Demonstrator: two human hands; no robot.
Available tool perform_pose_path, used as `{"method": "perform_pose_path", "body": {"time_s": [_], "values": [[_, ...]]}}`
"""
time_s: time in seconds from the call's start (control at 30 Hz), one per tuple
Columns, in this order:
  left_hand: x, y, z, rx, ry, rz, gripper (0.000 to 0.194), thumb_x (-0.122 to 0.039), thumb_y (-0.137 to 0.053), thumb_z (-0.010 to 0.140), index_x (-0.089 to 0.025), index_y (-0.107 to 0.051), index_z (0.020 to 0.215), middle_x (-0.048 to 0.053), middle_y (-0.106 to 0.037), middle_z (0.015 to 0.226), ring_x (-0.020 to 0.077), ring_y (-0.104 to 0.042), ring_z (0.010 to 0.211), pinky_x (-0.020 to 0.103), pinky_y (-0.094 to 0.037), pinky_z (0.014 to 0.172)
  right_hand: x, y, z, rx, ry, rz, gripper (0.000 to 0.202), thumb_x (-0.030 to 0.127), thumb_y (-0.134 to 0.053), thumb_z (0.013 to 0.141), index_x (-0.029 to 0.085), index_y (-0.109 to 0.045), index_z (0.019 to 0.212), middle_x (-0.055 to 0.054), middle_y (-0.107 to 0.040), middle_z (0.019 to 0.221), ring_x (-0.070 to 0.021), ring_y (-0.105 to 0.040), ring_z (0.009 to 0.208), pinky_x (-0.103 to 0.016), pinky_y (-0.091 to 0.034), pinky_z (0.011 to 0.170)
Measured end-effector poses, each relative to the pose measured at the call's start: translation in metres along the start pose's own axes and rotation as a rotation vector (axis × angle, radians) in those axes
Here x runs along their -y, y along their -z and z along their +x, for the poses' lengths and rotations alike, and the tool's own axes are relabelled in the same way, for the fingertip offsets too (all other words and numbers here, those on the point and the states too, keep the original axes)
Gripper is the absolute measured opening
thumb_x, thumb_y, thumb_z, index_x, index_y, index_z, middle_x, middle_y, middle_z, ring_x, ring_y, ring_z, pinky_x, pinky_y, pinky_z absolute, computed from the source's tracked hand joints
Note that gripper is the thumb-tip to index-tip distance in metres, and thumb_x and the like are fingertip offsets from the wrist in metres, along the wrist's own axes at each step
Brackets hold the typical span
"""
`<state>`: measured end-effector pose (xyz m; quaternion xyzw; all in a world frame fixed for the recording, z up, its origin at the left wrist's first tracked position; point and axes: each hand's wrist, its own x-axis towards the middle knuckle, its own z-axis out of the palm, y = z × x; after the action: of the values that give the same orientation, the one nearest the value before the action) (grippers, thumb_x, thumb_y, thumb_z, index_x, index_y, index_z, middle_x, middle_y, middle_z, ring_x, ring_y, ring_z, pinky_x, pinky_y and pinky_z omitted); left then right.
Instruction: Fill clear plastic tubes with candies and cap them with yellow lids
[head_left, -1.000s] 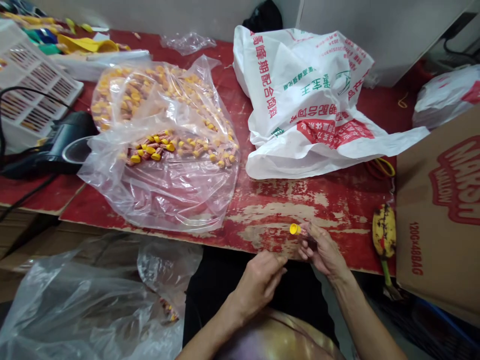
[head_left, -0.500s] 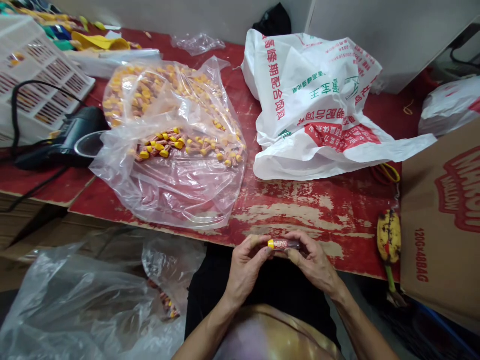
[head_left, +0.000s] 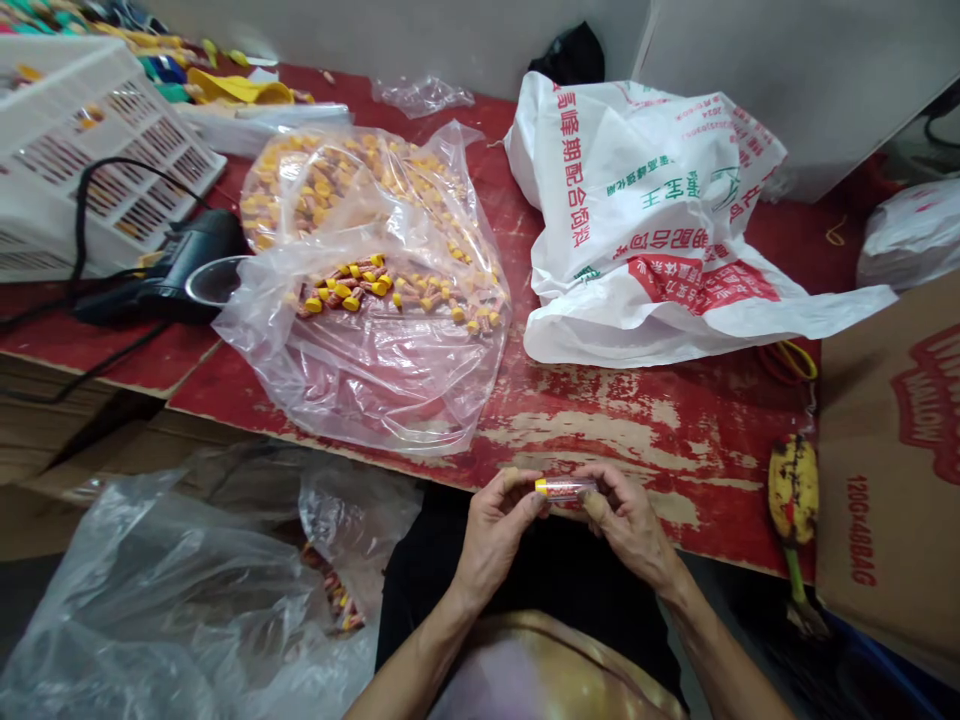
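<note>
Between my two hands lies a small yellow-capped tube (head_left: 568, 488), held level just off the table's front edge, with a reddish patterned body. My left hand (head_left: 501, 535) pinches it at the yellow end. At the other end, the fingers of my right hand (head_left: 628, 522) close around the clear tip. Beyond my left hand, a clear plastic bag (head_left: 375, 385) lies spread on the table. Many similar yellow-capped pieces (head_left: 347, 288) are in it, some near its mouth and more heaped toward the back.
A white printed sack (head_left: 645, 230) lies on the worn red table (head_left: 592, 425). To the right are a banana (head_left: 793, 490) and a cardboard box (head_left: 885, 480). At left stand a white basket (head_left: 112, 150) and a black corded device (head_left: 191, 265). Another plastic bag (head_left: 172, 590) hangs below.
The view has turned slightly left, so the table's things appear farther right. My right fingers have shifted a little at the tube's end, which now looks clearer. Both hands still hold the tube.
</note>
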<state>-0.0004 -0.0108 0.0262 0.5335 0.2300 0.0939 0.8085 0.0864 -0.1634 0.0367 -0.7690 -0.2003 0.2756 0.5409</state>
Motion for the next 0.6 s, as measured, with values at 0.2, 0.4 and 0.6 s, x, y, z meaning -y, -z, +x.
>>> {"method": "perform_pose_path", "body": {"time_s": [0.2, 0.4, 0.6], "values": [[0.0032, -0.0008, -0.0037, 0.0, 0.027, 0.024, 0.02, -0.028, -0.074, 0.07, -0.016, -0.069, 0.084, 0.002, -0.063, 0.076, 0.0139, -0.06, 0.065, 0.025, -0.049, 0.063, -0.0022, -0.0014, 0.0075, -0.115, 0.03, -0.099, 0.037, 0.049, -0.042, 0.09, 0.018, -0.059, 0.078, 0.001, -0.055, 0.061, -0.0128, -0.05, 0.054, -0.023, -0.038, 0.05], [0.0028, 0.0054, -0.001, 0.001, 0.035, -0.047, 0.021, -0.028, -0.071, 0.075, -0.017, -0.066, 0.092, 0.0, -0.064, 0.074, 0.0119, -0.058, 0.064, 0.024, -0.048, 0.063, 0.0031, 0.0033, 0.0072, 0.041, 0.14, -0.247, 0.026, 0.042, -0.048, 0.089, 0.02, -0.059, 0.095, -0.002, -0.062, 0.078, -0.0151, -0.055, 0.066, -0.024, -0.04, 0.059], [-0.0001, 0.0035, -0.0003, 0.042, 0.048, -0.042, 0.027, -0.029, -0.071, 0.075, -0.016, -0.062, 0.097, 0.0, -0.063, 0.075, 0.0116, -0.057, 0.064, 0.022, -0.048, 0.06, -0.0015, -0.0005, 0.009, -0.015, 0.115, -0.387, 0.04, 0.045, -0.034, 0.094, 0.02, -0.057, 0.074, -0.001, -0.056, 0.064, -0.0144, -0.05, 0.057, -0.025, -0.036, 0.054]]}}
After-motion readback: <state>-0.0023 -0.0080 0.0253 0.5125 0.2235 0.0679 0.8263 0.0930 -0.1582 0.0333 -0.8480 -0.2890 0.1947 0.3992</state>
